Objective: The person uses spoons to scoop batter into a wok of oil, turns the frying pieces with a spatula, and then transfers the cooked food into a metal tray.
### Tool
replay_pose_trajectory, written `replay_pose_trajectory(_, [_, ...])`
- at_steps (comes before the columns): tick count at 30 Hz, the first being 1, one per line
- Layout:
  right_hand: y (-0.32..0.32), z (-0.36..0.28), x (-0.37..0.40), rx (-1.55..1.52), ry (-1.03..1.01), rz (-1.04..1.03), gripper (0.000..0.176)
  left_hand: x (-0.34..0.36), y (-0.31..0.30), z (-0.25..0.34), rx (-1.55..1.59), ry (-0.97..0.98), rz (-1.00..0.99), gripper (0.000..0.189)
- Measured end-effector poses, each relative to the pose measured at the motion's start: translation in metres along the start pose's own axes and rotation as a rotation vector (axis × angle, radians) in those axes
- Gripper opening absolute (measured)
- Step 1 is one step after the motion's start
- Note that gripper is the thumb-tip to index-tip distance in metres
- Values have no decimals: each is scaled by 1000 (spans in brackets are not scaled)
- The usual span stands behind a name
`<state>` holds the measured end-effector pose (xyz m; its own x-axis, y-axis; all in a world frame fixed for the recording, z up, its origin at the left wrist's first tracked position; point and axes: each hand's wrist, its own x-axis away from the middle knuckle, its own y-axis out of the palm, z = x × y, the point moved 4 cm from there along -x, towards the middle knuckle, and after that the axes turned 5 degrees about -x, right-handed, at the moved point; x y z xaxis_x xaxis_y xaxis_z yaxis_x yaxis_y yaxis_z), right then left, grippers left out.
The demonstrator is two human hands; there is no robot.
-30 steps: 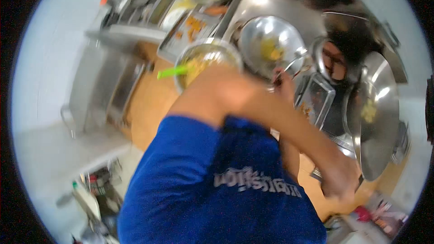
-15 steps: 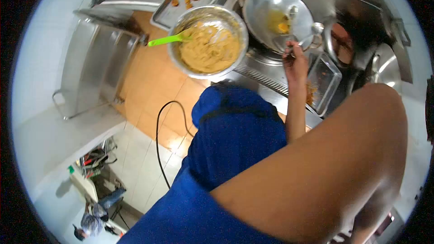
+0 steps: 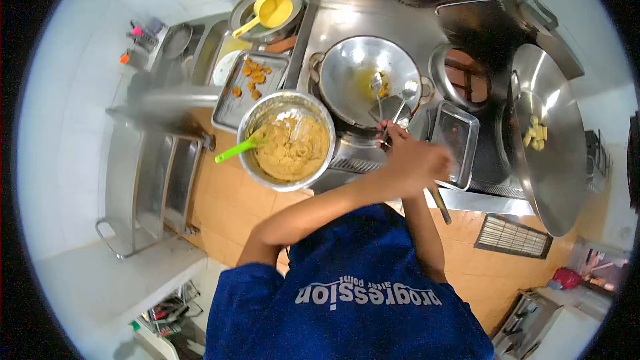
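My right hand (image 3: 395,132) is closed around the handles of two metal spoons. One spoon (image 3: 377,85) reaches into the wok (image 3: 347,60), where yellow oil and small orange bits lie; the other spoon (image 3: 409,91) rests higher, near the wok's right handle. A flat grey blade (image 3: 385,111) shows beside them. My left hand (image 3: 427,168), blurred, crosses over my right forearm. From below it sticks a wooden-ended tool handle (image 3: 440,205); its other end is hidden. Left of the wok stands a metal bowl (image 3: 244,135) of thick yellow batter, with a green spatula (image 3: 237,150) leaning in it.
Behind the bowl lies a metal tray (image 3: 229,103) with fried pieces (image 3: 253,79). A yellow scoop (image 3: 273,12) sits on a basin at the back. To my right are a rectangular tray (image 3: 460,140), an unused burner (image 3: 467,73) and a large tilted pan (image 3: 560,180) with pale pieces.
My left arm has swung back from the far right and now crosses my right forearm. The handle has come into sight. My right hand stays by the wok with the spoons; the view has turned.
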<state>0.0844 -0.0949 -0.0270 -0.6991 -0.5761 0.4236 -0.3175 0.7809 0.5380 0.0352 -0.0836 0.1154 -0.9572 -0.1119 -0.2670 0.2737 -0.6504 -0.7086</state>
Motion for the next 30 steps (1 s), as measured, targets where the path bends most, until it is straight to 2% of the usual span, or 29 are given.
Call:
replay_pose_trajectory(1, [0, 10, -4, -143, -113, 26, 25, 10, -23, -30, 150, -196, 60, 19])
replay_pose_trajectory(2, [-2, 7, -3, -151, -122, 40, 25, 22, -28, -58, 208, -301, 120, 19])
replay_pose_trajectory(4, [1, -2, -5, 93, -29, 57, 26, 40, -27, -103, 154, -617, 44, 26])
replay_pose_trajectory(5, [7, -4, -3, 111, -40, 54, 27, 47, -10, -124, 153, -613, 38, 26])
replay_pose_trajectory(7, [14, -4, -3, 113, -30, 42, 27, 64, 20, -168, 433, -622, 304, 34])
replay_pose_trajectory(11, [23, 2, -8, 134, -19, 11, 28, 52, 18, -168, 535, -656, 392, 35])
replay_pose_trajectory(12, [24, 5, -10, 137, -21, -8, 28, 48, 8, -166, 533, -653, 390, 35])
replay_pose_trajectory(14, [31, 2, -7, 143, -29, 4, 28, 45, 6, -171, 892, -857, 212, 34])
replay_pose_trajectory(16, [32, 5, -9, 155, -12, -32, 28, 40, -6, -165, 912, -807, 232, 31])
replay_pose_trajectory(22, [30, 12, -3, 137, -15, -29, 30, 49, -1, -178, 1060, -1004, 104, 26])
replay_pose_trajectory(24, [30, 13, 1, 141, 2, -27, 30, 48, 1, -181, 1094, -895, 121, 21])
replay_pose_trajectory(25, [30, 14, 4, 149, 19, -35, 30, 48, -1, -178, 1097, -899, 110, 21])
replay_pose_trajectory(28, [36, 11, 15, 175, 85, 9, 31, 50, -8, -182, 927, -838, 147, 20])
replay_pose_trajectory(30, [37, 12, 21, 186, 103, 42, 26, 50, -13, -195, 677, -653, 293, 21])
